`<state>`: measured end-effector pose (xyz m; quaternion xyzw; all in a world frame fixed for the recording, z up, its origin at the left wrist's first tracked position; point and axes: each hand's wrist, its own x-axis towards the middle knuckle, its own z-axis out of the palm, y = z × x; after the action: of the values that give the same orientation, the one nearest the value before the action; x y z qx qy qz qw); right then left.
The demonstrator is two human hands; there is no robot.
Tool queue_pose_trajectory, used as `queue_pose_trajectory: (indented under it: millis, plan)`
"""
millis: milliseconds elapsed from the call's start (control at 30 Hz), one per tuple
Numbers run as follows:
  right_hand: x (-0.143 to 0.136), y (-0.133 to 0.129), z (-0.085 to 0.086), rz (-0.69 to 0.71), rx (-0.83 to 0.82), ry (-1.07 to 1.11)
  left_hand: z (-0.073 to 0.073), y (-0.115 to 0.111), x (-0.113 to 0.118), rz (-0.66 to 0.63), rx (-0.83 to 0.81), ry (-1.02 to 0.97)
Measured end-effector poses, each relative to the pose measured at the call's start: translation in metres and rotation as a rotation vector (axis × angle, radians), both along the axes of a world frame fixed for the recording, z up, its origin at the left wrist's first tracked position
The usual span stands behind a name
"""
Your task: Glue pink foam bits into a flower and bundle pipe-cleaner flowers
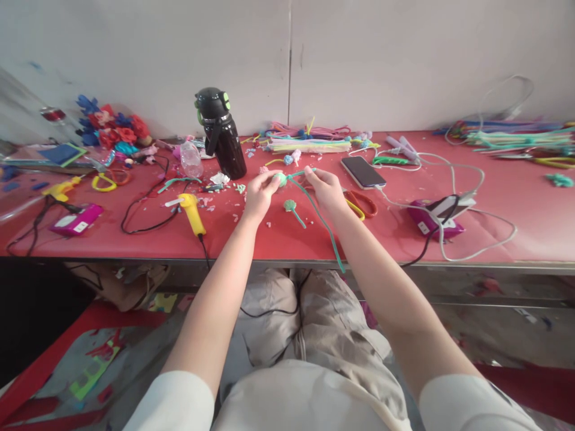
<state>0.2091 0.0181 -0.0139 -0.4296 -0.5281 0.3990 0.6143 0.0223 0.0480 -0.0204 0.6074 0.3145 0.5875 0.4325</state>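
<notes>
Between the fingertips of my left hand (262,193) is a small light-green ball (281,179), its shape partly hidden by the thumb. A green pipe cleaner (320,214) runs from beside the ball, and its long end hangs down over the table's front edge. My right hand (327,187) pinches a short stretch of green pipe cleaner to the right of the ball. Below and between the hands, a green shell-like piece with a stem (290,206) lies on the red table (242,239).
A black bottle (224,140) stands behind my left hand. Yellow glue guns (193,215) lie to the left. Right of my right hand are scissors (365,203), a phone (363,172) and a purple box (433,218) with cables. Pipe-cleaner bundles (309,145) lie at the back.
</notes>
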Motion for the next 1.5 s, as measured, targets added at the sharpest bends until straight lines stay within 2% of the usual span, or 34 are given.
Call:
queue_pose_trajectory:
  millis: [133, 267, 333, 467, 533, 833, 900, 967, 1033, 1133, 1200, 1267, 1400, 1500]
  plan:
    - [0.002, 0.003, -0.001, -0.071, -0.011, 0.046, -0.002, 0.002, 0.000, 0.019, -0.013, 0.009]
    - [0.002, -0.001, 0.005, -0.048, -0.047, 0.117, -0.002, 0.005, 0.000, 0.049, -0.062, -0.059]
    - [0.003, -0.006, 0.010, 0.067, -0.092, 0.154, -0.001, 0.006, -0.001, 0.064, -0.111, -0.132]
    - [0.006, -0.019, 0.021, 0.471, -0.151, 0.088, 0.003, 0.006, -0.004, 0.066, -0.163, -0.201]
    - [0.008, -0.025, 0.024, 0.593, -0.148, 0.064, 0.005, 0.004, -0.004, 0.045, -0.163, -0.218]
    - [0.010, -0.034, 0.027, 0.755, -0.082, 0.129, 0.010, -0.002, -0.005, -0.048, -0.175, -0.253]
    - [0.010, -0.035, 0.028, 0.737, -0.097, 0.107, 0.010, -0.003, -0.005, -0.086, -0.172, -0.258]
    - [0.009, -0.033, 0.029, 0.641, -0.102, 0.079, 0.009, -0.002, -0.005, -0.102, -0.167, -0.257]
    - [0.009, -0.029, 0.030, 0.426, -0.058, 0.084, 0.007, -0.001, -0.006, -0.090, -0.165, -0.241]
    - [0.009, -0.018, 0.029, -0.006, 0.062, 0.095, 0.003, 0.002, -0.006, -0.051, -0.149, -0.197]
    - [0.010, -0.010, 0.027, -0.153, 0.083, 0.013, 0.000, 0.003, -0.006, -0.035, -0.134, -0.156]
    - [0.011, -0.002, 0.024, -0.091, 0.013, -0.125, -0.001, 0.004, -0.007, -0.017, -0.123, -0.095]
    - [0.011, 0.014, 0.018, 0.199, -0.155, -0.312, -0.001, 0.001, -0.008, 0.038, -0.039, 0.100]
    - [0.013, 0.021, 0.015, 0.215, -0.141, -0.348, -0.001, -0.002, -0.007, 0.047, 0.011, 0.195]
